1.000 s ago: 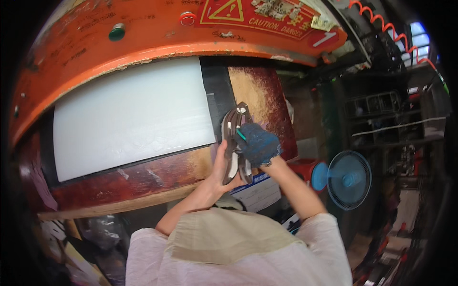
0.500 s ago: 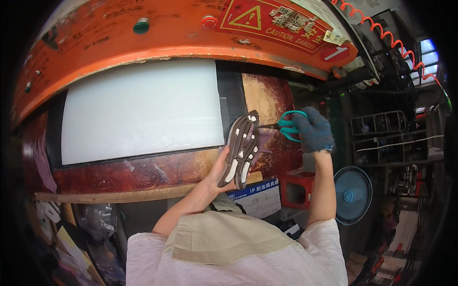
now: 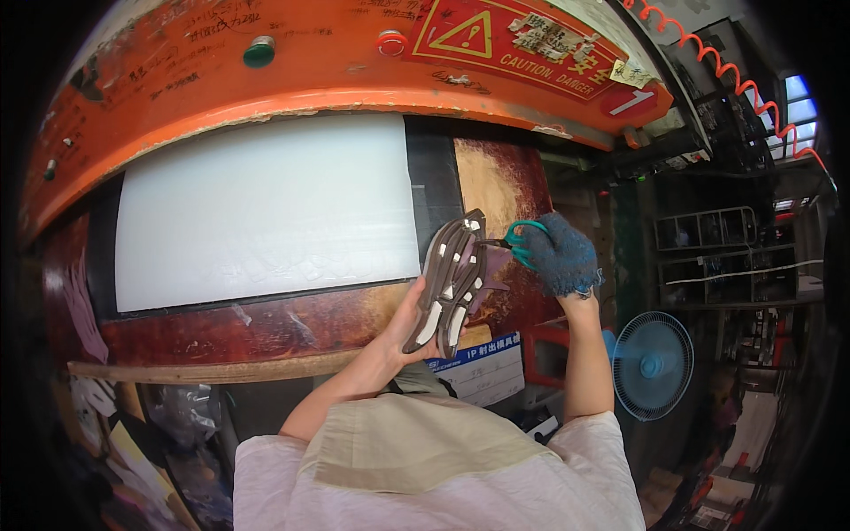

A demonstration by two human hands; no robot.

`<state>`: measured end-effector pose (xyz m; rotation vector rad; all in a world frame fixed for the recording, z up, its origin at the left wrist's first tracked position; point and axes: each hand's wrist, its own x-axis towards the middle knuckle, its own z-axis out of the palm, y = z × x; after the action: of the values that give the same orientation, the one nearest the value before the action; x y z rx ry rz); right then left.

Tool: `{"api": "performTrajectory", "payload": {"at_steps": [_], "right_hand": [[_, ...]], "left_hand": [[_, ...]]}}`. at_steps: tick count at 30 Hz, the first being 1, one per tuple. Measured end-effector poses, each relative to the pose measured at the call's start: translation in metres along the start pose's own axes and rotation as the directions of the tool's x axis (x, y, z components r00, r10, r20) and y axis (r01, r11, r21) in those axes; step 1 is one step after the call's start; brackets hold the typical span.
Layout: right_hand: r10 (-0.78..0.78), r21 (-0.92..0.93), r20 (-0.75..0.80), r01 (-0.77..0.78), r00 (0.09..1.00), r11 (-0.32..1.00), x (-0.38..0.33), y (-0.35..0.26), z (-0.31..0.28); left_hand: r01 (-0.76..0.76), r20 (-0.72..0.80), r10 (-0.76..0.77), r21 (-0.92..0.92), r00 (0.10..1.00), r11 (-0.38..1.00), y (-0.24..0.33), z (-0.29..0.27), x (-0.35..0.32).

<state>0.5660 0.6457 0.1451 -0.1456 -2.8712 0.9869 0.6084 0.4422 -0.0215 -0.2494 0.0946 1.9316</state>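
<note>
My bare left hand (image 3: 406, 329) is closed around the lower edge of a pair of dark brown shoe soles (image 3: 440, 281) with white patches. It holds them tilted upright over the table's front edge, and some fingers are hidden behind them. My right hand (image 3: 567, 258), in a blue-grey knit glove, grips scissors (image 3: 519, 244) by their teal handles. The dark blades point left and meet the upper right edge of the soles. Whether they touch it I cannot tell. Purple scraps (image 3: 498, 265) lie behind the soles, beneath the blades.
A white sheet (image 3: 266, 212) covers a dark board on the worn red-brown table (image 3: 354, 305). Beyond it stands an orange machine front (image 3: 336, 75) with buttons. More purple strips (image 3: 81, 305) hang at the left. A red stool (image 3: 547, 354) and blue fan (image 3: 652, 365) stand at right.
My right hand has moved left with the scissors, toward the soles, and the handles look closer together. My left hand and the soles have barely shifted.
</note>
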Motion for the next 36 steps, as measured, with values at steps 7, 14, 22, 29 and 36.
{"api": "performTrajectory", "payload": {"at_steps": [7,14,22,29,36], "right_hand": [[-0.070,-0.238,0.016,0.071,0.997,0.969,0.005,-0.004,0.015],[-0.163,-0.393,0.029,0.161,0.986,0.905,0.002,0.007,0.041],[-0.396,-0.430,0.308,0.498,0.865,0.753,0.015,0.002,0.024],[-0.046,0.209,0.064,0.032,0.997,0.977,-0.005,0.030,-0.002],[-0.484,-0.135,0.201,0.513,0.852,0.848,-0.012,0.014,0.043]], "left_hand": [[0.016,-0.097,-0.015,0.014,0.995,1.000,0.000,-0.003,0.001],[0.051,-0.135,-0.059,-0.056,0.989,0.997,0.009,0.022,-0.002],[0.005,-0.123,-0.009,-0.029,0.992,1.000,0.010,0.042,0.004],[-0.021,-0.132,0.052,0.225,0.990,0.974,0.016,0.023,-0.018],[-0.085,-0.203,0.127,0.204,0.971,0.975,0.008,0.019,-0.032]]}}
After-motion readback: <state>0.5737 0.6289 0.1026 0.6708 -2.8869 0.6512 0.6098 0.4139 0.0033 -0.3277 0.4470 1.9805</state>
